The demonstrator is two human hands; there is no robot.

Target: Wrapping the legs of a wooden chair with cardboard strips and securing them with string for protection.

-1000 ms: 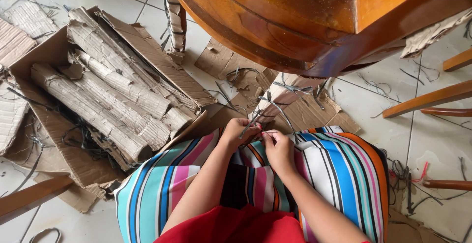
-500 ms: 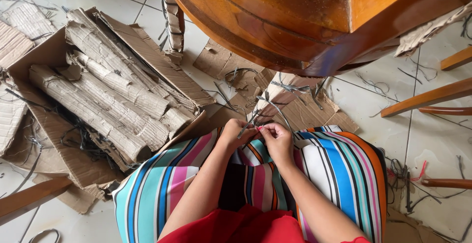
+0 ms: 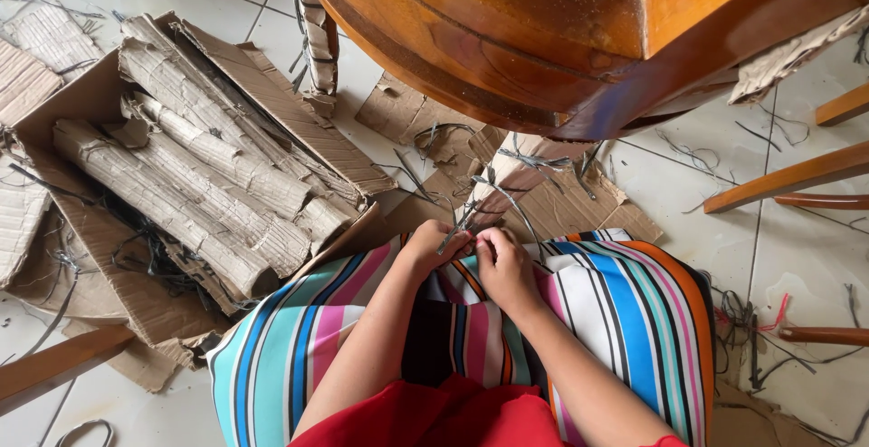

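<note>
I sit over a striped skirt (image 3: 625, 311) and both hands meet at my knees. My left hand (image 3: 433, 246) pinches a thin dark string (image 3: 493, 195) between its fingertips. My right hand (image 3: 503, 268) is closed on the same string, just beside the left. The string runs up to a cardboard-wrapped furniture leg (image 3: 511, 180), where several ties are knotted around the wrapping. Above it hangs the polished wooden furniture piece (image 3: 543, 40).
An open cardboard box (image 3: 86, 103) on the left holds several rolls of corrugated cardboard (image 3: 190, 194). Flat cardboard scraps (image 3: 403, 108) and cut strings litter the tiled floor. Another wrapped leg (image 3: 319, 40) stands behind. Wooden legs (image 3: 787, 180) lie at the right.
The hands stay together at the string, with only slight finger movement. The view has shifted a little.
</note>
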